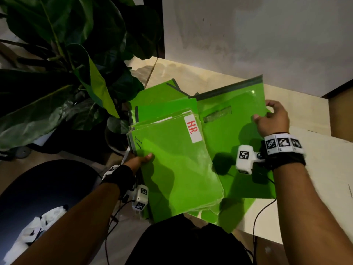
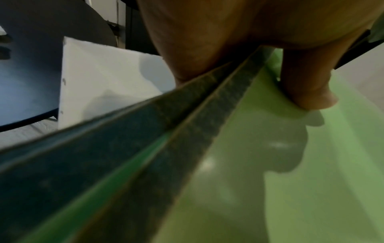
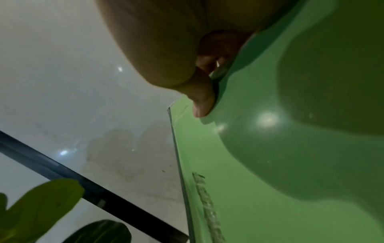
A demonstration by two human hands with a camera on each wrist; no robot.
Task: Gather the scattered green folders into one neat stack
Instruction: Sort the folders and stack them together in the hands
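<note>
A bundle of several green folders is fanned out in front of me, the top one bearing a white label with red "HR.". My left hand grips the bundle's left edge, thumb on top and the dark folder spines under my palm. My right hand pinches the right edge of a single green folder with a dark spine, held beside the bundle. In the right wrist view the thumb presses on that folder.
A pale table lies under the folders, backed by a white wall. A large-leaved potted plant crowds the left. A dark round seat with white cloth sits at lower left.
</note>
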